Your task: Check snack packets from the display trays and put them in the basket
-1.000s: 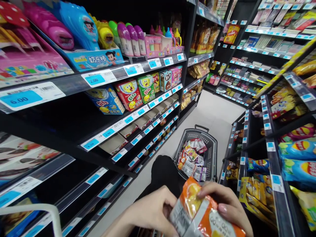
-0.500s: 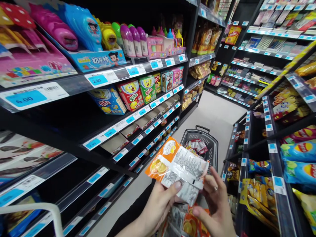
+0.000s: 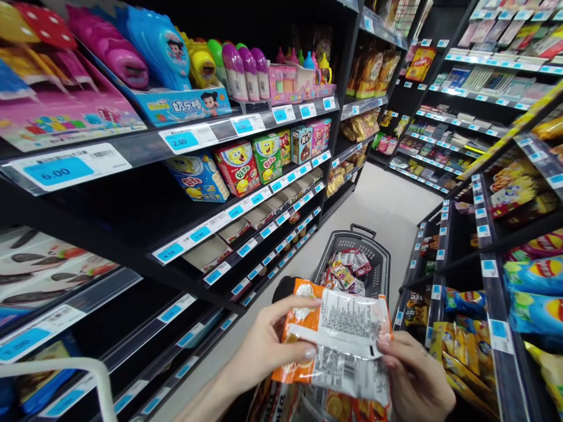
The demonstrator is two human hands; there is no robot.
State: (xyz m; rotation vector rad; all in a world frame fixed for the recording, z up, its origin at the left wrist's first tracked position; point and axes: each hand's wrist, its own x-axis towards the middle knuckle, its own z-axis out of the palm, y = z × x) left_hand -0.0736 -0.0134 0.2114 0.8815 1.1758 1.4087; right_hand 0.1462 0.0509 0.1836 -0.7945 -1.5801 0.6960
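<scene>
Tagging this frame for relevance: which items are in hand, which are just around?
In hand:
orange snack packet, held by left hand and right hand
more packets below

Around:
grey basket
boxed snacks
chip bags

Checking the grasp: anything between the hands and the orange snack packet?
Nothing visible. The left hand and right hand both grip the orange snack packet directly, fingers on its printed back, held up in front of the grey basket.

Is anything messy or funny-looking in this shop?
A little. The grey basket on the aisle floor holds snack packets heaped in every direction. The left hand and right hand hold an orange packet with its printed back side showing.
</scene>
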